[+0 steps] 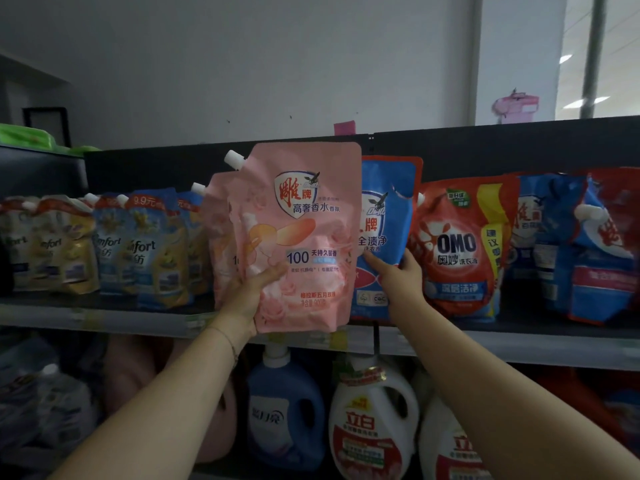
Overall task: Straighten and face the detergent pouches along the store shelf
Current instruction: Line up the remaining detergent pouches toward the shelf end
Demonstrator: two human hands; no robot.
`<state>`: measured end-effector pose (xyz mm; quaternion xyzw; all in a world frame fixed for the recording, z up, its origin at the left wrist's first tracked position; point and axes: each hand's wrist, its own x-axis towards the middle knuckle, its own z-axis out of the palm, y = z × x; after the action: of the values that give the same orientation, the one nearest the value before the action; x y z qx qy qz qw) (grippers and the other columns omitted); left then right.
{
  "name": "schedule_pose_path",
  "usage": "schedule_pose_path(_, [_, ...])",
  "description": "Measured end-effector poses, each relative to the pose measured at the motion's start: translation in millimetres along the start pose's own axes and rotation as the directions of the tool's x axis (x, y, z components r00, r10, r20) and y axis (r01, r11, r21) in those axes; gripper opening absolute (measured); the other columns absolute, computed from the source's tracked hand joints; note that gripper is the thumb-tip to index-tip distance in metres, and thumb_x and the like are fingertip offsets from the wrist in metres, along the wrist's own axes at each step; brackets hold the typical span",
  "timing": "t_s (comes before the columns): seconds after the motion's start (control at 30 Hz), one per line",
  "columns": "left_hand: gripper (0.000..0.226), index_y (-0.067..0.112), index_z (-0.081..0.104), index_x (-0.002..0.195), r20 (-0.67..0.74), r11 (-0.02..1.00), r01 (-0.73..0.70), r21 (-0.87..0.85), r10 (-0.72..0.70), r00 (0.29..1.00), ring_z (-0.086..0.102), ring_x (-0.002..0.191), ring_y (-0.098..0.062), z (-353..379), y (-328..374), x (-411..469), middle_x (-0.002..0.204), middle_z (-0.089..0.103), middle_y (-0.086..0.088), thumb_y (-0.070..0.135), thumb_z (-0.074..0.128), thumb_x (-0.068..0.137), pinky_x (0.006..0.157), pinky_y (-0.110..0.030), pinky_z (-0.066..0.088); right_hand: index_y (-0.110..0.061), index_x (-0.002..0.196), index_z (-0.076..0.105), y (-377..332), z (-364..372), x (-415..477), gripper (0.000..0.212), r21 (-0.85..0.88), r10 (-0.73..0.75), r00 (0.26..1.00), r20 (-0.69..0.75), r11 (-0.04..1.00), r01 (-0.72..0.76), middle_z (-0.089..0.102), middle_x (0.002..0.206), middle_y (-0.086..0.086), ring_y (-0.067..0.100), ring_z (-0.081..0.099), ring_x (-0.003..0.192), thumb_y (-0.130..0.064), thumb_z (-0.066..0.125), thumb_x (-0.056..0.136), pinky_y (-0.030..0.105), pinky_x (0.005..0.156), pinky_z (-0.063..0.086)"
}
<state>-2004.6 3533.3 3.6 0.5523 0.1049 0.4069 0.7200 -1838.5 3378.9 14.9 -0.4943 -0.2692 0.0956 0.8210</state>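
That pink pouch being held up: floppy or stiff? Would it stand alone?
Probably soft: the pink pouch bulges and wrinkles low down where the left hand grips it. Likely bottom-heavy, since its top looks flat. It may slump unsupported; the far-right pouches lean.

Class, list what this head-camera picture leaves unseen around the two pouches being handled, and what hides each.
1. Head view: blue pouch left side, covered by the pink pouch.
2. Left hand fingers, behind the pink pouch.
3. Right hand fingertips, behind the blue pouch's edge.
4. Second pink pouch label, mostly covered.
5. Far-right pouches print, blurred.
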Motion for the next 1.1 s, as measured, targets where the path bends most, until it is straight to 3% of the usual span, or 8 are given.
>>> schedule_pose_path(0.17, [0.014,0.018,0.069,0.097,0.035,1.000,-0.019,0.010,0.018,0.999,0.073,0.077,-0.022,19,0,-4,0.087,0.076,-0.005,0.014,0.069,0.083,0.061,-0.039,0.060,-0.021,0.097,0.063,-20,-17,-7,0.024,-0.034,-0.090,0.996,-0.023,0.995,0.090,0.074,0.094,0.003,0.021,0.073,0.079,-0.016,0.079,0.079,0.038,0.070,0.060])
schedule_pose_path(0.2, [0.016,0.017,0.069,0.099,0.058,1.000,-0.003,0.003,0.003,0.998,0.073,0.079,-0.023,23,0,-5,0.089,0.076,-0.005,0.015,0.070,0.083,0.064,-0.040,0.060,-0.021,0.096,0.063,-22,-20,-8,0.024,-0.040,-0.111,0.993,-0.032,0.993,0.110,0.074,0.094,0.003,0.021,0.073,0.080,-0.016,0.079,0.079,0.038,0.071,0.060])
schedule_pose_path(0.37, [0.076,0.016,0.066,0.120,0.054,1.000,0.014,-0.004,-0.014,0.998,0.067,0.103,-0.035,43,-10,0,0.114,0.069,-0.014,0.036,0.092,0.051,0.087,-0.059,0.051,-0.025,0.091,0.063,-29,-39,-14,0.021,-0.084,-0.166,0.978,-0.128,0.984,0.156,0.073,0.090,0.000,0.021,0.072,0.081,-0.022,0.079,0.079,0.044,0.074,0.060])
schedule_pose_path(0.57, [0.075,0.020,0.070,0.110,-0.092,1.000,-0.011,-0.006,0.011,0.996,0.069,0.098,-0.031,63,-19,2,0.107,0.073,-0.007,0.040,0.094,0.042,0.086,-0.055,0.053,-0.025,0.094,0.063,-37,-62,-19,0.021,-0.042,-0.171,0.950,-0.260,0.985,0.166,0.073,0.092,-0.002,0.020,0.072,0.084,-0.024,0.079,0.080,0.040,0.072,0.060])
schedule_pose_path(0.73, [0.110,0.022,0.055,0.129,-0.218,0.999,-0.028,0.033,0.035,0.975,0.062,0.108,-0.026,76,-21,7,0.123,0.064,-0.001,0.054,0.093,0.030,0.093,-0.051,0.051,-0.027,0.090,0.060,-46,-87,-14,0.021,-0.061,-0.164,0.935,-0.315,0.986,0.153,0.071,0.093,-0.002,0.020,0.070,0.085,-0.026,0.079,0.080,0.040,0.073,0.059])
schedule_pose_path(0.87, [0.100,0.014,0.044,0.136,-0.236,0.995,0.003,0.100,0.021,0.971,0.054,0.116,-0.028,82,-32,15,0.130,0.054,-0.004,0.048,0.089,0.053,0.099,-0.049,0.046,-0.027,0.091,0.059,-40,-95,-9,0.024,-0.147,-0.171,0.926,-0.337,0.981,0.127,0.070,0.093,-0.002,0.019,0.070,0.085,-0.032,0.079,0.079,0.044,0.076,0.059])
schedule_pose_path(0.93, [0.083,0.014,0.047,0.123,-0.213,0.987,0.029,0.158,0.006,0.977,0.054,0.106,-0.023,84,-41,22,0.121,0.055,-0.003,0.048,0.087,0.059,0.096,-0.042,0.047,-0.026,0.094,0.057,-34,-98,-5,0.028,-0.195,-0.174,0.918,-0.357,0.975,0.109,0.069,0.095,-0.003,0.018,0.069,0.085,-0.036,0.078,0.079,0.045,0.077,0.058])
schedule_pose_path(1.1, [0.078,0.010,0.047,0.131,-0.204,0.912,-0.042,0.408,0.136,0.969,0.053,0.097,-0.019,92,-53,36,0.117,0.059,-0.003,0.047,0.080,0.071,0.079,-0.030,0.043,-0.022,0.106,0.051,-28,-97,7,0.042,-0.285,-0.200,0.898,-0.391,0.955,0.088,0.065,0.096,-0.004,0.018,0.067,0.086,-0.042,0.076,0.079,0.041,0.075,0.057])
